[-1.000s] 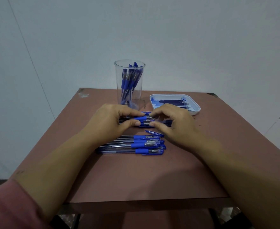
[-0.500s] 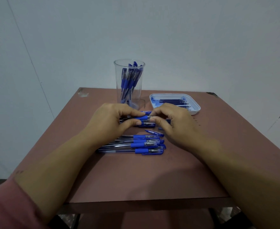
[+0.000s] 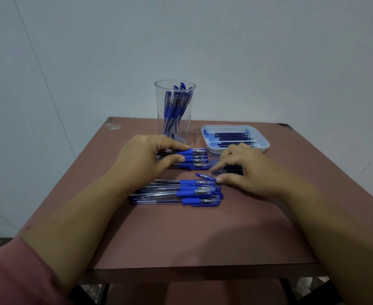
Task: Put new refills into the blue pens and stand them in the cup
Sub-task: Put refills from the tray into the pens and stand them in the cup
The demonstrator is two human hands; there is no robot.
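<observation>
Holding 4 pens [image 3: 193,160], left hand [image 3: 143,160]; 1 cup [image 3: 160,111]; 1 tray [image 3: 229,126].

White lettering on the loose blue cap [image 3: 205,176] cannot be read.

I work in a plain indoor room; home or office, I cannot tell. Evidence: bare pale wall [image 3: 247,51], small brown table [image 3: 192,238] with a chipped far corner [image 3: 114,125], speckled floor [image 3: 90,289] below.

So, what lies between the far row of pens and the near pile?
Head view: bare table, with one loose blue cap at the right end, near the right hand.
</observation>
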